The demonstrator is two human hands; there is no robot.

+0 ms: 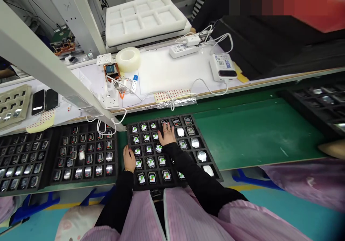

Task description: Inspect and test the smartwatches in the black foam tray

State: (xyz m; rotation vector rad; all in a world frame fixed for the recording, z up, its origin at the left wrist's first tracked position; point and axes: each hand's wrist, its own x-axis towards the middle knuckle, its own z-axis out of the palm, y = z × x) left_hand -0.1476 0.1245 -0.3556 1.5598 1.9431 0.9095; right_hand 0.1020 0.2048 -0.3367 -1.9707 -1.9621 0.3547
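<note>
In front of me a black foam tray [159, 169] holds rows of square smartwatches, many with lit white and green screens. My left hand [129, 159] grips the tray's left edge, its fingers close together. Over the upper middle of the tray is my right hand [168, 136], fingers spread and pointing away from me. Its fingertips touch a dark-screened watch [164, 122] in the far row. Beside that hand lies a watch with a bright, blank face [180, 131]. One lit watch [159, 148] sits turned in its slot. My right forearm hides some of the slots.
Two more watch trays [86, 178] [25, 188] stand to the left on the green belt [242, 133]; another [320, 106] is at the right. A white post [54, 61] slants beside my tray. The shelf behind holds a tape roll [128, 59], cables and white foam trays [145, 18].
</note>
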